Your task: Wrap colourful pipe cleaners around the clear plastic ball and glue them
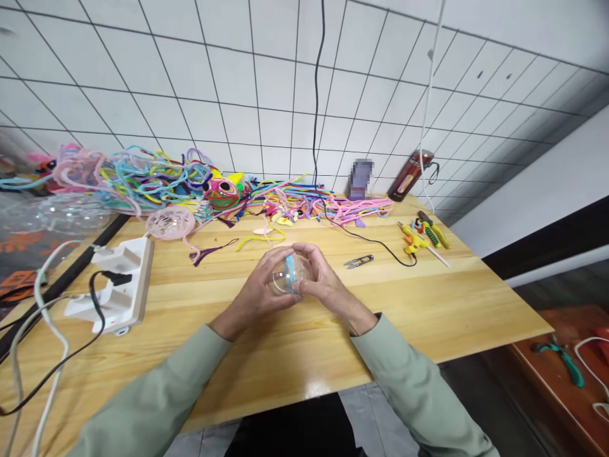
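Between my two hands is a clear plastic ball (280,282) with a light blue fuzzy pipe cleaner (290,273) running around its middle. My left hand (259,285) is wrapped around the ball's left side. My right hand (326,282) grips the right side, its thumb pressed near the lower end of the blue band. The ball is held just above the wooden table, or resting on it; I cannot tell which. To the right of my hands lie small thread snips (360,261). A purple tassel (209,252) and a yellow pipe cleaner (259,240) lie beyond my left hand.
Colourful pipe cleaners (143,174) pile along the wall, beside a pink-wrapped ball (170,222). A white power strip (126,289) with cables stands at left. At right are a yellow glue gun (415,241), pliers (434,230) and a red-brown bottle (410,176). A black cord crosses the table (428,317).
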Demonstrator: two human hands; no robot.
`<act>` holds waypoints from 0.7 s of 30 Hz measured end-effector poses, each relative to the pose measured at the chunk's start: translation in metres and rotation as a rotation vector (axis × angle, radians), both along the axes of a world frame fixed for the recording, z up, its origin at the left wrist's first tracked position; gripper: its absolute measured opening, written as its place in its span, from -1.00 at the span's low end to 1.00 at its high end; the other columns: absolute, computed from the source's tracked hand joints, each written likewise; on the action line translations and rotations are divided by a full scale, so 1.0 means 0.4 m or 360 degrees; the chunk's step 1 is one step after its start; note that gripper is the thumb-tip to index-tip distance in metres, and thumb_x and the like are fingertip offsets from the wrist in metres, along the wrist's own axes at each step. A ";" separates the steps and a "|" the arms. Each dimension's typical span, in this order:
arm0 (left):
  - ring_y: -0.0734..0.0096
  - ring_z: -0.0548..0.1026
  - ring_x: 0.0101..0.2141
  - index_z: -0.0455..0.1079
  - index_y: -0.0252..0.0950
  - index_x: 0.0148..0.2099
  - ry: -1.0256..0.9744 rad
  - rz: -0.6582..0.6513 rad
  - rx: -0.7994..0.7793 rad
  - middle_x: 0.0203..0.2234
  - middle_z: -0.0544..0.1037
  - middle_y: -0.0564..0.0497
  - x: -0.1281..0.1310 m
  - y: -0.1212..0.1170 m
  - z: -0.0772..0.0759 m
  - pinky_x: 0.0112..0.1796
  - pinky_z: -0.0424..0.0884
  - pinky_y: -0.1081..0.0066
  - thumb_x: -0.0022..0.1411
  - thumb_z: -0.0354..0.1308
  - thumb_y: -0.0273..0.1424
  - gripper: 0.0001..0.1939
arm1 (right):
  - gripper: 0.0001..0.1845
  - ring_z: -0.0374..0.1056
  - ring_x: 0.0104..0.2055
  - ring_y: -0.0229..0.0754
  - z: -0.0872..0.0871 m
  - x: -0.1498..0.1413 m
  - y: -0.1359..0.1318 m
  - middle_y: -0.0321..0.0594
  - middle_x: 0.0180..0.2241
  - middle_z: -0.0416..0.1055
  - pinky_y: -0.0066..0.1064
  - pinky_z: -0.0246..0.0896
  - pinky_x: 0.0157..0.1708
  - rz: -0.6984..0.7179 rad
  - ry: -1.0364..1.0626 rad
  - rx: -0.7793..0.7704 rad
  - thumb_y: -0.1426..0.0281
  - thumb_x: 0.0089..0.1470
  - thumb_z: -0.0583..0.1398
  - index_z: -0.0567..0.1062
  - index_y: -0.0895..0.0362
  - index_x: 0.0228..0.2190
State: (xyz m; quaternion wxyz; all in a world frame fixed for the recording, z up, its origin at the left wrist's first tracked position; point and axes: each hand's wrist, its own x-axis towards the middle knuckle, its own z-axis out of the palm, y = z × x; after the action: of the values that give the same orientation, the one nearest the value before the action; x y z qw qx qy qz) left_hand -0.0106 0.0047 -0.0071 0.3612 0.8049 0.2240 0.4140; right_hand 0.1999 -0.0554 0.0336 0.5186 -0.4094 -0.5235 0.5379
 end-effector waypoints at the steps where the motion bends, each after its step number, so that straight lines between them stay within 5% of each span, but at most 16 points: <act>1: -0.25 0.41 0.52 0.39 -0.09 0.55 -0.0007 0.0010 -0.0012 0.48 0.47 -0.31 0.000 0.000 0.000 0.52 0.38 -0.28 0.34 0.56 -0.06 -0.14 | -0.13 0.36 0.45 0.12 -0.001 0.001 0.000 -0.13 0.34 0.44 -0.03 0.27 0.48 0.0017 0.0008 -0.0005 0.23 -0.04 0.57 0.42 -0.08 0.26; 21: -0.18 0.49 0.48 0.42 -0.20 0.45 0.0015 0.0174 -0.0255 0.44 0.52 -0.30 0.014 -0.021 0.006 0.52 0.38 -0.24 0.32 0.53 -0.10 -0.23 | -0.13 0.39 0.37 0.08 -0.004 -0.006 0.009 -0.17 0.29 0.45 -0.09 0.33 0.42 0.0039 0.0228 -0.0177 0.29 -0.14 0.60 0.48 -0.09 0.19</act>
State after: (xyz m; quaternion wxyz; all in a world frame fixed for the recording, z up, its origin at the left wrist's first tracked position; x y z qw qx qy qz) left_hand -0.0052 -0.0038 -0.0046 0.4001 0.7620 0.3018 0.4100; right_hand 0.1975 -0.0518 0.0322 0.5244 -0.3917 -0.4595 0.6004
